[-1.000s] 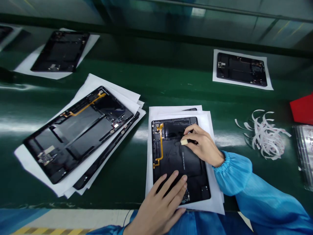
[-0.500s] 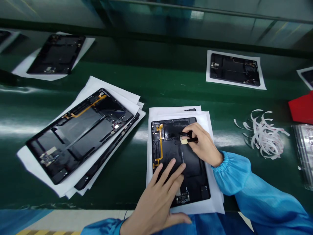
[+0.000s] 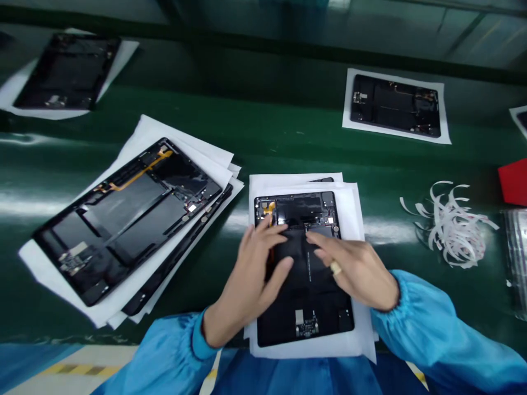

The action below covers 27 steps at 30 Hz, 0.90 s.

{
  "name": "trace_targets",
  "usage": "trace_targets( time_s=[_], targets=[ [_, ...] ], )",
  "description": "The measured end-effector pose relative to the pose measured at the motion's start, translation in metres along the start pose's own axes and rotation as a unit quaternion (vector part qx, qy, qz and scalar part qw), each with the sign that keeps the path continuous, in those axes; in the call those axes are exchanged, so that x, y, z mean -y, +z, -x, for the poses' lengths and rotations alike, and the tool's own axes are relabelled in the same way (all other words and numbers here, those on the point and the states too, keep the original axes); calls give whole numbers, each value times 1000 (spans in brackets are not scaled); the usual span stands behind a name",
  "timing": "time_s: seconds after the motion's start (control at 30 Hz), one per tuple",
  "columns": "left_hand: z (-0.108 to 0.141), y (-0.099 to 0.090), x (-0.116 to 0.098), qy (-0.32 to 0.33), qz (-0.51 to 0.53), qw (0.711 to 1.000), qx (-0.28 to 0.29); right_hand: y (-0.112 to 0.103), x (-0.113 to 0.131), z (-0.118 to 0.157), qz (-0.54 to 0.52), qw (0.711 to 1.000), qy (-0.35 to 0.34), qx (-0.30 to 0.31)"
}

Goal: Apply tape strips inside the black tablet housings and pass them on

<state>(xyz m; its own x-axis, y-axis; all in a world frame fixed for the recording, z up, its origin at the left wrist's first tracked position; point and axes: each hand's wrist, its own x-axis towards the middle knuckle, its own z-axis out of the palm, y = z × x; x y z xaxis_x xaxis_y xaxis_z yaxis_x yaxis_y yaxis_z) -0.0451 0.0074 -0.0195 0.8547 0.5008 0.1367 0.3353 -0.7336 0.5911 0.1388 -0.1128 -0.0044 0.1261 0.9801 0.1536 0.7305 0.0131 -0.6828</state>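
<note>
An opened tablet (image 3: 304,296) with black innards lies in front of me on stacked white sheets (image 3: 349,219). My left hand (image 3: 257,269) is over its upper left part, fingers spread and holding nothing, partly covering the orange flex cable (image 3: 269,208). Above the tablet's middle, my right hand (image 3: 358,269) reaches in with its index fingertip at the thin central strip near the dark upper section. Its other fingers are curled round a small object with a pale yellow tip (image 3: 336,268); the rest of that object is hidden. A small circuit board (image 3: 307,323) shows at the tablet's lower end.
To the left, another opened tablet (image 3: 132,219) rests on a tilted stack of sheets and tablets. Farther back lie two more tablets, one left (image 3: 68,71) and one right (image 3: 395,107). White curled strips (image 3: 457,230) are heaped at right, near a red box (image 3: 514,181).
My left hand has moved up the tablet to the orange cable. My right hand has shifted down slightly, tucking the pale-tipped black object into its fingers and extending the index finger. The view has tilted slightly.
</note>
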Motion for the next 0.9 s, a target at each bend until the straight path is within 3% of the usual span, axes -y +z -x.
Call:
trace_targets(
  time_s=[0.1,0.2,0.33,0.53,0.77,0.9],
  targets=[
    [14,-6,12,-113,-7,989,-94,2,12,18,162,980,-67,93],
    [33,-7,23,-175,-36,981,-80,4,29,42,239,951,-123,153],
    [45,-4,28,-178,-66,979,-72,6,55,80,259,933,-169,186],
    [27,-4,21,-185,-13,980,-68,27,65,112,319,926,-126,159],
    [7,-1,19,-194,-1,980,-44,42,63,110,319,935,-107,113],
    [0,1,20,-192,25,979,-70,50,59,111,296,950,-68,67]
  ],
)
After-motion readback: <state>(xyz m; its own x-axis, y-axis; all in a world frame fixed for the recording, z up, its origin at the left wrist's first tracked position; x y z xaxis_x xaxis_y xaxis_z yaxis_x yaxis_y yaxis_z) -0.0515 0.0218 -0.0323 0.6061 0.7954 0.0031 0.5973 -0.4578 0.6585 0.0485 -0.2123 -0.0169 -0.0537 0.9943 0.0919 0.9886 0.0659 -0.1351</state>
